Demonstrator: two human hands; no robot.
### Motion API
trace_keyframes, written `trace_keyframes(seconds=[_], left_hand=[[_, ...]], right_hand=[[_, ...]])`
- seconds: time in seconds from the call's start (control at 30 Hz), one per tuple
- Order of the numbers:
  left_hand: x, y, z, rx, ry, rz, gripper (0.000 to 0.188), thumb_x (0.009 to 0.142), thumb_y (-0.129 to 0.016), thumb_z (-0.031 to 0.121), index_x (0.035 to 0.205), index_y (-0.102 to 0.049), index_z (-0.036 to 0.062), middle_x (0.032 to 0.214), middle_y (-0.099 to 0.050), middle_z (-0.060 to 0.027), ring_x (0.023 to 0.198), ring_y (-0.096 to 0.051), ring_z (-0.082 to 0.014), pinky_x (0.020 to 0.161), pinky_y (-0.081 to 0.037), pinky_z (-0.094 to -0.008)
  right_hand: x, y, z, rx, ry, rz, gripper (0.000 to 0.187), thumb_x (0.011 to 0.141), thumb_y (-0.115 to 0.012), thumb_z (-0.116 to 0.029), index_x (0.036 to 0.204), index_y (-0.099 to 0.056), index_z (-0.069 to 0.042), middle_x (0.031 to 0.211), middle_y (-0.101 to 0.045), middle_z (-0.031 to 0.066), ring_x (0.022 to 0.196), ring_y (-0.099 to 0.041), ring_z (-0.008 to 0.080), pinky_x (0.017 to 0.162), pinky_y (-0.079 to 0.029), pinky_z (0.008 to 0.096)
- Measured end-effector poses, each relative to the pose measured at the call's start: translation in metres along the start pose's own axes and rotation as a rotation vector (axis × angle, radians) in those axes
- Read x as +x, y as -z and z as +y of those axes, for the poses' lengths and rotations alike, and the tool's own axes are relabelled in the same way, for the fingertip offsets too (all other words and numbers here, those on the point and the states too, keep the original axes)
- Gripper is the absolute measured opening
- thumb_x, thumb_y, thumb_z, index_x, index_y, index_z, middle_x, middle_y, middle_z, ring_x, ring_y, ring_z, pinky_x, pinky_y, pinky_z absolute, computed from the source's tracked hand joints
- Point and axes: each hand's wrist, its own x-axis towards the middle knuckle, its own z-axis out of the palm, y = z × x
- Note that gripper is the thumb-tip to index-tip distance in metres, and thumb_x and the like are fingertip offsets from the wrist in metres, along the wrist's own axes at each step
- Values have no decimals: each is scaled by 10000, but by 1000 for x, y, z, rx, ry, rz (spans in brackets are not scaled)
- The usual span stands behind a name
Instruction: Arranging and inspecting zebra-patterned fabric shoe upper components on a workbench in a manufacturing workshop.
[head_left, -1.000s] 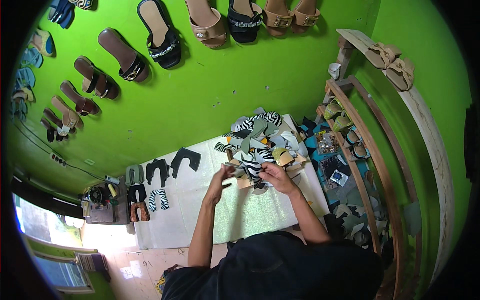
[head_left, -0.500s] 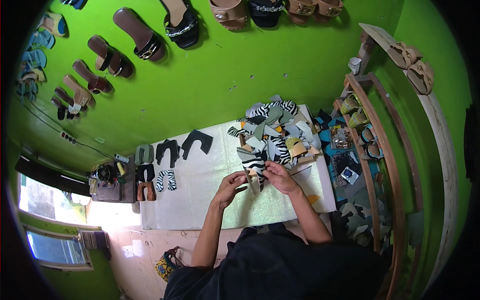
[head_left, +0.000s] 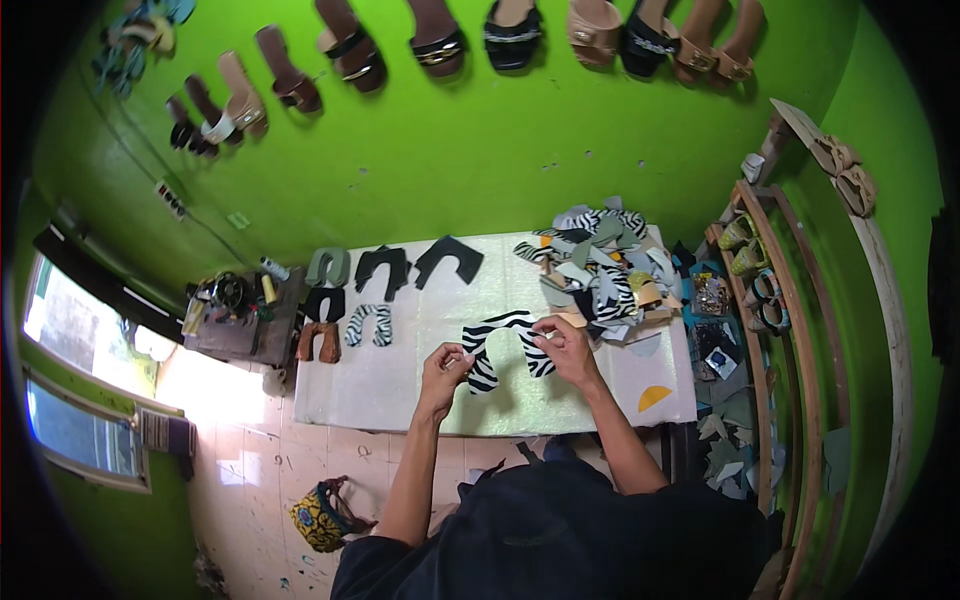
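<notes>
Left hand [head_left: 446, 370] and right hand [head_left: 563, 350] each pinch one leg of a zebra-striped arch [head_left: 498, 322]. Mixed scraps [head_left: 603, 268] lie heaped on the pale surface [head_left: 360, 388]

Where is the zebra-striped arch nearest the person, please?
In the head view, the zebra-striped arch is held mid-picture between left hand and right hand, over the table, front-left of the scrap pile.

Texts, labels, brands, numbers, signs — none legible.

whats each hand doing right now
Left hand: pinched closed, holding a zebra-striped arch-shaped piece by its left side.
Right hand: pinched closed on its right side.
</notes>
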Motion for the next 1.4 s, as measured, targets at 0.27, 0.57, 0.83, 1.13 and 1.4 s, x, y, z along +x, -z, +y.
trace_keyframes(seconds=[0.27, 0.57, 0.83, 1.13, 1.4], left_hand=[[-71, 111, 4, -27, -59, 140, 163, 869, -720, 32, 991, -613, 50, 878, -589, 5, 721, -572, -53, 589, -467, -188], [-128, 207, 7, 34, -233, 289, 448, 828, -663, -27, 1260, -563, 33, 905, -611, -6, 726, -590, -42, 611, -473, -172], [-123, 271, 21, 277, -214, 401, 271, 821, -641, -52, 1080, -715, -15, 1030, -678, -69, 788, -583, -70, 768, -482, -216], [-62, 341, 35, 312, -119, 292, 375, 808, -616, -76, 1176, -668, -25, 1047, -651, -72, 835, -629, -82, 735, -539, -227], [2, 383, 36, 376, -65, 258, 368, 822, -653, -63, 1185, -671, -4, 1010, -629, -54, 809, -608, -60, 725, -528, -216]], right_hand=[[-23, -112, -11, -351, 99, -224, 371, 797, -661, 22, 1159, -687, -49, 1099, -698, 74, 739, -635, 101, 659, -525, 251], [-22, -219, -14, -358, 85, -436, 494, 793, -641, 45, 1270, -630, -83, 1182, -656, 123, 885, -661, 202, 755, -545, 295], [14, -290, 6, -361, 20, -469, 524, 790, -695, 29, 1294, -618, -93, 1167, -662, 126, 779, -648, 194, 726, -542, 308], [71, -344, 46, -381, -24, -410, 511, 792, -700, 4, 1287, -624, -100, 1214, -651, 128, 719, -625, 188, 727, -530, 308], [119, -366, 61, -388, -100, -380, 502, 800, -686, -5, 1290, -613, -88, 1195, -650, 158, 783, -642, 236, 783, -535, 337]])
